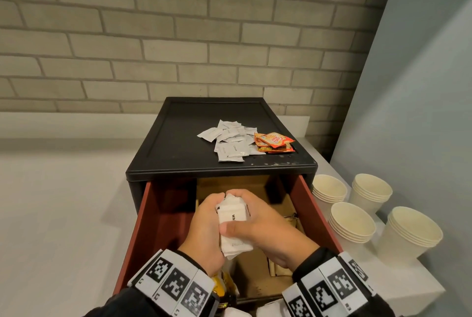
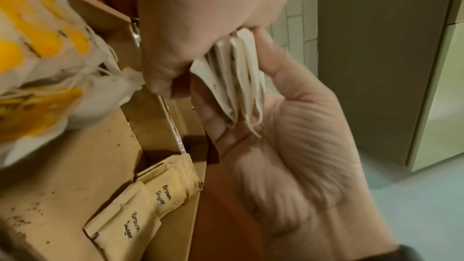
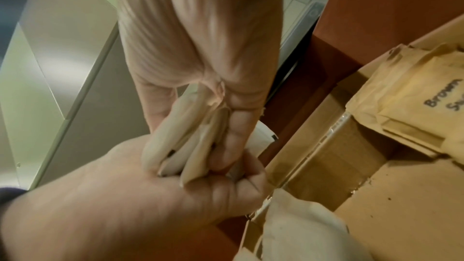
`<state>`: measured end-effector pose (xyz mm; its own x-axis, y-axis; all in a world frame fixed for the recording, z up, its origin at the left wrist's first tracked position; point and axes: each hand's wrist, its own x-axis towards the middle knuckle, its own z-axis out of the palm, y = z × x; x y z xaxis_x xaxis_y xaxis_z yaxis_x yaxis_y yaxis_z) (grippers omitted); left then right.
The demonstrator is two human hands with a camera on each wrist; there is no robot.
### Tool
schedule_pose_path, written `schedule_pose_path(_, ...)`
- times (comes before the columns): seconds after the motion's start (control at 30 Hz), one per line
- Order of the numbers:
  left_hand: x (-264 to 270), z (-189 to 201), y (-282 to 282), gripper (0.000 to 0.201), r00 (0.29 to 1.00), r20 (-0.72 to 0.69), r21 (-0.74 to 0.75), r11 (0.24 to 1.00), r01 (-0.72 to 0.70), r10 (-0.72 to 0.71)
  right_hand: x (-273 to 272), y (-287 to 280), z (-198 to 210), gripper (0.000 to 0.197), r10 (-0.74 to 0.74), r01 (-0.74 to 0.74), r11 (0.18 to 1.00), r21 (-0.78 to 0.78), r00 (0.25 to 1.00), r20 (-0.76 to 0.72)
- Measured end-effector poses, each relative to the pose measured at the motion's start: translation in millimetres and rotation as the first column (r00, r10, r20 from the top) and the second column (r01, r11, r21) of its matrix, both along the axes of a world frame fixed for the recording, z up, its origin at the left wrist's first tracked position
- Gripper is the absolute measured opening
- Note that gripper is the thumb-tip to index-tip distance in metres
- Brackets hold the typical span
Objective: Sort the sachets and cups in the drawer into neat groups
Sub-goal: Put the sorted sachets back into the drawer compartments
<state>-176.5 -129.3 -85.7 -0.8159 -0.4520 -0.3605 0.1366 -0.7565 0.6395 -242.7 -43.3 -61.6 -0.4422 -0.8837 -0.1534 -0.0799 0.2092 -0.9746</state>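
Both hands meet over the open red drawer point(image 1: 314, 214). Between them is a stack of white sachets point(image 1: 233, 216), held upright on edge. My left hand point(image 1: 208, 224) grips the stack from the left. From the right, my right hand point(image 1: 258, 226) grips it, thumb across the front. The left wrist view shows the sachets' edges point(image 2: 238, 78) fanned between the left palm point(image 2: 288, 166) and the right hand point(image 2: 200, 27). In the right wrist view the sachets point(image 3: 175, 146) are pinched between the two hands. Brown sugar sachets point(image 2: 150, 205) lie in a cardboard compartment below.
On the black cabinet top point(image 1: 178, 132) lie a loose pile of white sachets point(image 1: 229, 143) and some orange creamer sachets point(image 1: 274, 141). Several stacks of paper cups point(image 1: 351, 222) stand on the white counter at the right. Yellow-tagged tea bags point(image 2: 37, 47) sit at the drawer's front.
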Motion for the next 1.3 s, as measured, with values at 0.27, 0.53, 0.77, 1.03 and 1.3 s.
schedule_pose_path(0.27, 3, 4, -2, 0.033, 0.994, -0.025, -0.024, 0.994, -0.109, 0.108, 8, -3, 6, 0.090, -0.166, 0.168, 0.986, 0.003, 0.975, -0.150)
schedule_pose_path(0.53, 2, 7, 1, 0.029, 0.970, -0.023, -0.025, 0.970, -0.243, 0.242, 8, -6, 2, 0.048, -0.075, 0.070, 0.997, -0.031, 0.958, -0.277)
schedule_pose_path(0.77, 2, 12, 1, 0.053, 0.989, 0.051, 0.071, 0.988, -0.140, 0.136, 6, -3, 4, 0.070, 0.046, -0.051, 0.999, 0.001, 0.900, -0.434)
schedule_pose_path(1.03, 4, 13, -6, 0.034, 0.993, -0.081, 0.193, 0.979, -0.069, 0.086, 5, -1, 7, 0.086, -0.090, 0.072, 0.996, -0.054, 0.831, -0.548)
schedule_pose_path(1.3, 0, 11, -7, 0.027, 0.983, -0.063, 0.157, 0.974, -0.161, 0.172, 7, -3, 8, 0.075, -0.040, 0.084, 0.996, 0.032, 0.731, -0.682)
